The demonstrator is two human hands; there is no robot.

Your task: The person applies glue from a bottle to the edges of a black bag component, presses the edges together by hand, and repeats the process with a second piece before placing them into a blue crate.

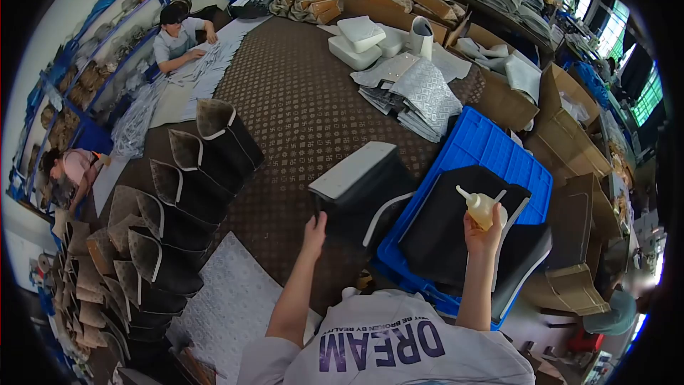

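Note:
My left hand grips the near-left corner of a black panel, which has a broad pale grey flap on its far edge and a white curved strip on its right side. The panel is slightly blurred. In my right hand is a squeeze bottle of yellowish liquid, its white nozzle pointing up and left. Beneath that hand, more black panels with white-edged strips lie on a blue plastic crate.
Folded black pieces with brown lining stand in a row at left. A silver quilted sheet lies nearby on the brown patterned table. Quilted pieces and cardboard boxes are at right. Two people work on the far left.

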